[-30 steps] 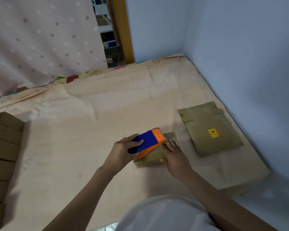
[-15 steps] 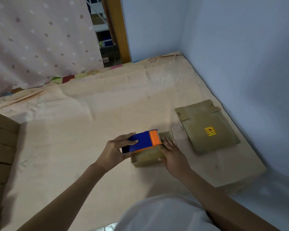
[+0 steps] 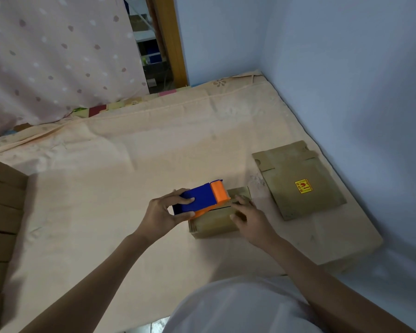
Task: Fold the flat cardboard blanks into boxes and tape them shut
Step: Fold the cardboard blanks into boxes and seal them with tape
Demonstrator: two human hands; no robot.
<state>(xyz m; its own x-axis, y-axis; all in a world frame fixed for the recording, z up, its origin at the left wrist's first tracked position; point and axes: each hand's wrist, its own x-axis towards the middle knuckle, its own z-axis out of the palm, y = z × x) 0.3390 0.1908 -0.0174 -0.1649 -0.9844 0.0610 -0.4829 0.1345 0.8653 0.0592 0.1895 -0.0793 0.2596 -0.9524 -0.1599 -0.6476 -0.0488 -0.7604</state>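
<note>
Cardboard, folded up into a small box (image 3: 213, 223), sits on the peach bedsheet (image 3: 130, 164) just in front of me, about midway between a stack of finished boxes (image 3: 3, 212) at the far left edge and a flat cardboard blank (image 3: 298, 181) with a yellow sticker (image 3: 303, 186) lying to the right, near the blue wall (image 3: 346, 80).

My left hand (image 3: 163, 216) grips the blue-and-orange tape dispenser (image 3: 203, 198), thumb and fingers curled round its blue body, the orange serrated end resting over the box's top.

My right hand (image 3: 249, 218) lies on the right end of the box, fingers mostly straight and pressing down beside the cutter; whether they pin a tape end I cannot tell, as the tape itself is too hard to see.

By my reading, the taping step is under way on this box: the seam is being closed.

The next move likely calls for a steady pull of the dispenser along the seam to the left, a firm hold from my right hand so the light box does not slide on the soft sheet, then a tilt to tear the tape on the teeth.
</note>
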